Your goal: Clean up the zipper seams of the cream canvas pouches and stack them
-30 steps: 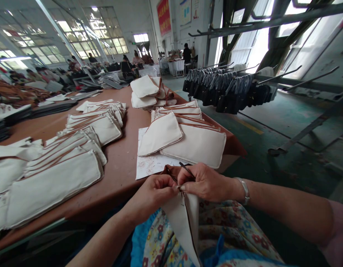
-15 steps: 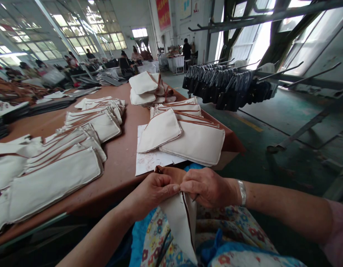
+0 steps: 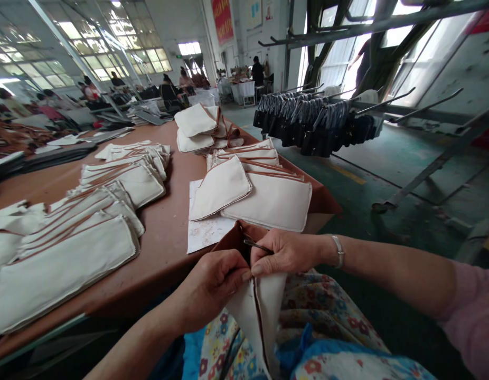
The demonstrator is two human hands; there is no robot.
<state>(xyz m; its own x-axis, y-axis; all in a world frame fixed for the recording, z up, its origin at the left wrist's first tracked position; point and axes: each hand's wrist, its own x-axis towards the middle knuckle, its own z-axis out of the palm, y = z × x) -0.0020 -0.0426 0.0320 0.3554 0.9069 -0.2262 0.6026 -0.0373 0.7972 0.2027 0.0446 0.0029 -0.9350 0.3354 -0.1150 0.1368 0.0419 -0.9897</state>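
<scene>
Over my lap hangs a white leather-like pouch piece (image 3: 244, 316) with a dark open seam down its middle and a brown lining (image 3: 250, 230) showing at the top. My left hand (image 3: 216, 282) pinches the seam's upper end between thumb and fingers. Right beside it, my right hand (image 3: 282, 253) is closed, thumb and forefinger gripping the same edge. A slim dark metal tool (image 3: 257, 246) sticks out of the right hand toward the lining; its exact kind is hard to make out. Both thumbs nearly touch.
On the brown table (image 3: 169, 221), stacked white pouches (image 3: 274, 198) lie ahead over a white sheet (image 3: 199, 237). More white pouches (image 3: 70, 269) are in rows at left. Black items (image 3: 316, 124) hang from a metal rack (image 3: 411, 169) at right. Several people sit or stand farther back.
The metal tool has swung up and now points left over the pouch opening. The brown lining is spread wider. My view has shifted slightly right; a person shows by the right window.
</scene>
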